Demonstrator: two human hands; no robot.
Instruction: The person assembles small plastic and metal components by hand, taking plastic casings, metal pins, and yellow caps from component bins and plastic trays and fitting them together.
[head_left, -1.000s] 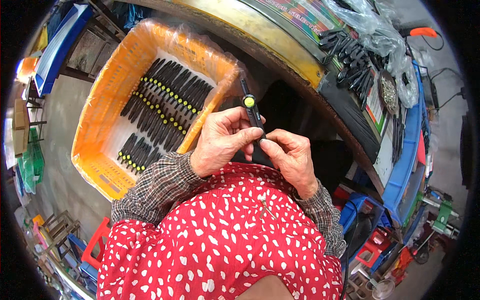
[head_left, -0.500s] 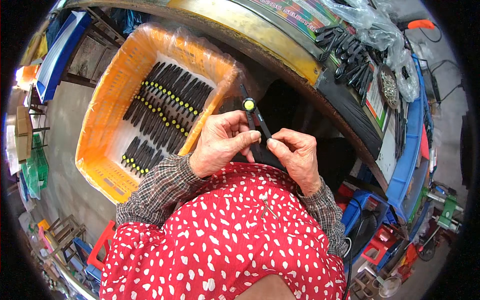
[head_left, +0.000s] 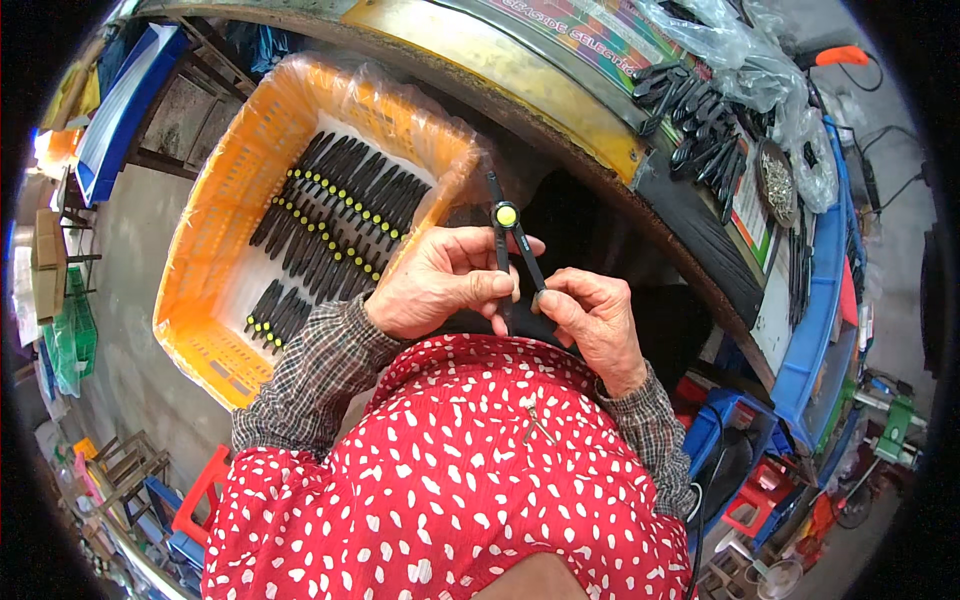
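A black drawing compass [head_left: 507,216] with a round yellow-green knob is held upright above my lap, its two legs spread in a narrow V. My left hand [head_left: 435,285] is closed on the left leg, thumb in front and fingers behind. With thumb and fingertips, my right hand [head_left: 600,325] pinches the lower end of the other leg, which hides its tip. To the left, an orange crate [head_left: 190,250] lined with clear plastic contains rows of similar black compasses [head_left: 335,205] on a white bottom.
The worn workbench edge [head_left: 560,155] curves across in front of me. On it lie a heap of black compass parts [head_left: 700,130], a clear plastic bag [head_left: 785,90] and a dish of small metal pieces [head_left: 777,180]. A blue tray [head_left: 815,310] stands at the right.
The compass legs stand slightly wider apart. My right hand has dropped a little with its leg end, and a left finger now reaches behind the compass. The view has shifted slightly.
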